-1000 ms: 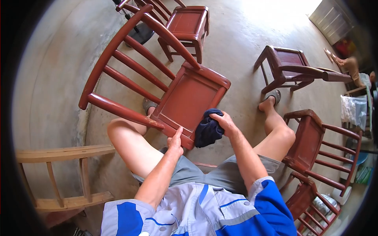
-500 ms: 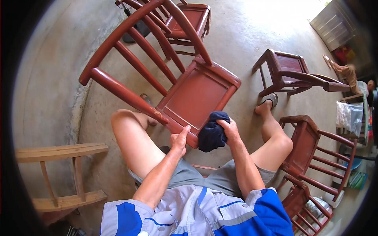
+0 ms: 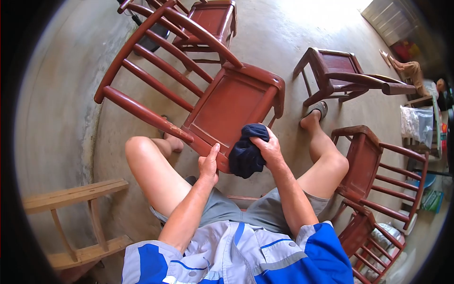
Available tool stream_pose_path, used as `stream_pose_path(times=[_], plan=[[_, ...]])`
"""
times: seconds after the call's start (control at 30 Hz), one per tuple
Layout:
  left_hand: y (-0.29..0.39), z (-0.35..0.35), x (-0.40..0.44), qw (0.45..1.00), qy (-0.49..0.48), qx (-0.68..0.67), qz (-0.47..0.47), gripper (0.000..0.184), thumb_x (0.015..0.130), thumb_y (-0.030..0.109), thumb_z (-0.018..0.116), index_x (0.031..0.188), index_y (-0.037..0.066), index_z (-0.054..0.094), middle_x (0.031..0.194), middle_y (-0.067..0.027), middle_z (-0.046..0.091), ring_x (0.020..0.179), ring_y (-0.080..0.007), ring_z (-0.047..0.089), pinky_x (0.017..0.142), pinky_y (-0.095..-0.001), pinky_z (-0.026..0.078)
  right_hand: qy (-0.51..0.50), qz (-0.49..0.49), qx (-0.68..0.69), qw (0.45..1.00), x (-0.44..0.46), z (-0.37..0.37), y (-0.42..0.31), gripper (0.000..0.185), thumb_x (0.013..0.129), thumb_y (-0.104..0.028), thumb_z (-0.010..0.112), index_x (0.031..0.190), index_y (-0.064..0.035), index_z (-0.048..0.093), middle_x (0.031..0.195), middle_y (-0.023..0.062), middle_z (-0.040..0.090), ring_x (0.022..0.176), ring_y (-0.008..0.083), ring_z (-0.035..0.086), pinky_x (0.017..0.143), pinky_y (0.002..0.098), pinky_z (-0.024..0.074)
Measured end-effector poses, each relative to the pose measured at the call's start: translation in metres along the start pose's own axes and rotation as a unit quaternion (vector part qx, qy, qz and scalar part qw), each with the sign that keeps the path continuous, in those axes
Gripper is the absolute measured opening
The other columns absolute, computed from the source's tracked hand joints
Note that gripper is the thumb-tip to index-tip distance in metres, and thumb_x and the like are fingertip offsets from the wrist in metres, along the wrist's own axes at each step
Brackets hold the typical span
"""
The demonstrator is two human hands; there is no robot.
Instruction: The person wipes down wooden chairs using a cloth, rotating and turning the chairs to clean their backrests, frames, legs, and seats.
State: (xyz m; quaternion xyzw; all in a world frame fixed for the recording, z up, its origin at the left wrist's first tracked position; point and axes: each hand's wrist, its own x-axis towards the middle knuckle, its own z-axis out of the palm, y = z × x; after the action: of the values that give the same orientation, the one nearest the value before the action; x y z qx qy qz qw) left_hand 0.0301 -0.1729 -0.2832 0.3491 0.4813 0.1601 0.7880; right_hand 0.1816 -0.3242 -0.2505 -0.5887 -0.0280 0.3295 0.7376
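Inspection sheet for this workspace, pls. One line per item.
Surface: grey floor, brightly lit toward the top of the view.
Job's things: red chair, pale wear on the near back post; dark cloth at its seat corner.
Clutter: at least four other chairs around; wooden frame at left; plastic bag at right.
Hands: left gripping the seat edge, thumb on top; right holding the cloth.
Cables: none clearly made out.
Surroundings: another person's leg at far right; pale panel at upper right.
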Motion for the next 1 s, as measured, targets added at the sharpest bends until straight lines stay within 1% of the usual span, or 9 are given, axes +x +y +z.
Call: stream_pose_path(times=[0.1,0.27,0.33,0.5,0.63,0.83,0.93,0.97,1.0], plan=[[0.007,-0.001,0.000,1.000,0.003,0.026,0.017,0.051,0.090,0.024,0.081,0.130,-0.002,0.062,0.120,-0.0087,0.068,0.104,-0.0186,0.066,0.094,-0.0351,0.053,0.009,-0.023,-0.047,0.999,0.007,0.013,0.002,0.060,0.086,-0.013,0.079,0.139,0.0024,0.054,0.116,0.0092,0.071,0.107,0.0178,0.067,0.097,0.0311,0.0533],[0.021,-0.002,0.005,0.997,0.026,0.031,0.069,0.055,0.091,0.020,0.078,0.136,-0.002,0.057,0.126,-0.0100,0.066,0.107,-0.0191,0.066,0.096,-0.0342,0.052,0.004,-0.059,-0.156,0.986,0.005,0.035,0.018,0.058,0.085,-0.018,0.080,0.136,-0.0013,0.057,0.116,0.0115,0.071,0.106,0.0194,0.068,0.095,0.0342,0.0551],[0.027,0.000,0.007,0.995,0.024,0.026,0.091,0.050,0.091,0.022,0.077,0.132,-0.001,0.059,0.121,-0.0092,0.068,0.105,-0.0197,0.067,0.094,-0.0356,0.054,-0.007,-0.059,-0.192,0.980,0.001,0.041,0.027,0.055,0.085,-0.018,0.080,0.132,-0.0015,0.059,0.114,0.0115,0.072,0.104,0.0198,0.069,0.094,0.0347,0.0556],[0.028,-0.001,0.008,0.995,0.017,0.027,0.097,0.053,0.092,0.022,0.077,0.135,-0.002,0.057,0.125,-0.0103,0.067,0.109,-0.0202,0.066,0.097,-0.0364,0.053,-0.023,-0.018,-0.069,0.997,-0.010,0.036,0.033,0.028,0.090,-0.010,0.075,0.116,-0.0026,0.069,0.103,0.0058,0.074,0.095,0.0132,0.069,0.087,0.0305,0.0562],[0.028,0.002,0.006,0.994,0.009,0.014,0.110,0.051,0.092,0.022,0.077,0.133,-0.002,0.058,0.125,-0.0104,0.067,0.108,-0.0200,0.066,0.097,-0.0361,0.053,0.030,-0.023,0.039,0.999,0.004,0.020,0.011,0.026,0.090,-0.005,0.073,0.116,-0.0009,0.069,0.107,0.0035,0.073,0.096,0.0138,0.068,0.087,0.0303,0.0560],[0.032,-0.002,0.008,0.997,0.019,-0.003,0.081,0.048,0.093,0.021,0.077,0.132,-0.002,0.059,0.123,-0.0095,0.066,0.107,-0.0195,0.065,0.096,-0.0362,0.053,0.240,-0.170,-0.047,0.954,0.088,-0.015,-0.048,0.039,0.089,-0.017,0.075,0.122,-0.0003,0.066,0.108,0.0077,0.071,0.095,0.0157,0.066,0.087,0.0313,0.0550],[0.032,0.000,0.009,0.996,0.025,-0.001,0.087,0.048,0.094,0.020,0.076,0.133,-0.002,0.059,0.122,-0.0092,0.066,0.107,-0.0194,0.065,0.096,-0.0362,0.053,0.216,-0.177,-0.035,0.959,0.122,-0.014,-0.060,0.049,0.088,-0.020,0.076,0.133,-0.0044,0.063,0.116,0.0089,0.070,0.103,0.0171,0.065,0.092,0.0320,0.0532],[0.031,-0.002,0.010,0.996,0.021,-0.001,0.085,0.048,0.094,0.021,0.076,0.133,-0.002,0.059,0.123,-0.0094,0.066,0.107,-0.0193,0.065,0.096,-0.0361,0.053,0.225,-0.217,-0.099,0.945,0.139,-0.013,-0.046,0.055,0.087,-0.022,0.076,0.138,-0.0077,0.061,0.123,0.0120,0.065,0.114,0.0216,0.063,0.098,0.0352,0.0508],[0.030,-0.004,0.012,0.996,0.019,-0.001,0.083,0.047,0.094,0.021,0.076,0.133,-0.002,0.059,0.123,-0.0095,0.066,0.107,-0.0193,0.065,0.096,-0.0360,0.053,0.222,-0.187,-0.161,0.943,0.145,-0.010,-0.035,0.055,0.087,-0.023,0.075,0.137,-0.0078,0.061,0.125,0.0154,0.061,0.118,0.0278,0.062,0.101,0.0395,0.0493]])
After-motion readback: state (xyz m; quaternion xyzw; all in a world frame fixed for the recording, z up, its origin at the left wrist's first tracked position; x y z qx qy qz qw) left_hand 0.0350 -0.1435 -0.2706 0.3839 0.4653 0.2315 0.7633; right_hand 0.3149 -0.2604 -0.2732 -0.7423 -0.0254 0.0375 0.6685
